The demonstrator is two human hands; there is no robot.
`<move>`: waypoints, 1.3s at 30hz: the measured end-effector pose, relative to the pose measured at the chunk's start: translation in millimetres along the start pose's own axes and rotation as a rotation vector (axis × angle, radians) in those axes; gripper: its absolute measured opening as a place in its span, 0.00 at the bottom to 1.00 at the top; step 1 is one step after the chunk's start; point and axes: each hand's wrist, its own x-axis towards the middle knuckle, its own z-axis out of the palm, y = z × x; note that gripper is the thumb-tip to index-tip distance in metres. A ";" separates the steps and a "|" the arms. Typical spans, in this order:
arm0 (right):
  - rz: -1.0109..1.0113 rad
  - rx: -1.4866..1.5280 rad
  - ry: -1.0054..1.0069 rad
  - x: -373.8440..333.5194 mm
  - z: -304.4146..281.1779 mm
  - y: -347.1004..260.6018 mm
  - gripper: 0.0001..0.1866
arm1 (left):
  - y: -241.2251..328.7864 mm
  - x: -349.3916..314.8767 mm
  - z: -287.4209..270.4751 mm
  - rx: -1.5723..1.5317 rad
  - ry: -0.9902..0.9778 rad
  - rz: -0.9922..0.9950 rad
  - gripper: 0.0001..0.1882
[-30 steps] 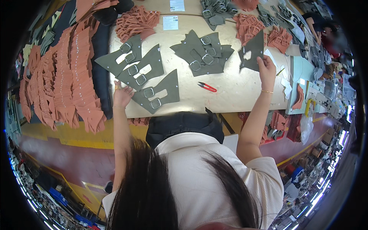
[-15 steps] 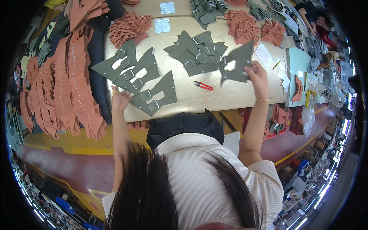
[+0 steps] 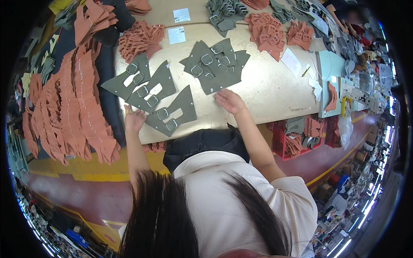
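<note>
The olive-green buckled leather cutout [image 3: 172, 113] lies just right of the left hand [image 3: 134, 119] — spread, touching its edge; the right hand [image 3: 229, 101], open flat, rests at the olive stack [image 3: 216, 64].

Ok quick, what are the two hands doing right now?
Left hand: open, fingers spread, resting at the edge of the nearest olive-green buckle piece, gripping nothing.
Right hand: open, palm down on the stack of olive-green pieces, holding nothing.
</note>
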 end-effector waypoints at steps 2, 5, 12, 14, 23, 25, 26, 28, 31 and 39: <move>0.042 0.002 0.025 15.8 -18.4 13.3 0.04 | 1.2 -0.3 1.1 -0.003 0.006 -0.006 0.40; -0.063 0.060 0.043 33.7 -36.4 15.8 0.06 | 2.0 -0.4 1.4 -0.012 0.008 -0.015 0.36; -0.131 0.154 0.319 53.3 -22.9 -3.0 0.16 | 1.9 1.6 0.7 -0.016 0.043 -0.013 0.30; -0.191 0.122 0.374 48.8 -15.3 -0.8 0.18 | 2.1 1.1 1.1 -0.013 0.035 -0.015 0.31; -0.631 -0.381 0.124 2.7 32.1 -22.9 0.19 | -1.1 8.6 -4.4 0.012 0.045 -0.001 0.37; -0.764 -0.383 -0.051 -20.6 30.5 -47.0 0.19 | -1.1 13.2 -9.8 0.039 0.044 -0.002 0.45; -0.844 -0.384 -0.149 -33.1 24.2 -61.9 0.19 | -1.0 15.1 -12.2 0.037 -0.005 -0.002 0.45; -0.901 -0.371 -0.137 -59.9 -3.4 -93.8 0.15 | -1.4 17.2 -15.1 0.025 0.023 -0.003 0.46; -0.927 -0.305 -0.035 -79.3 -64.8 -138.2 0.16 | -1.2 14.9 -13.6 -0.059 0.033 -0.010 0.29; -0.812 -0.689 0.827 -33.7 -195.3 -151.3 0.24 | -9.6 6.1 1.0 0.046 0.111 0.079 0.39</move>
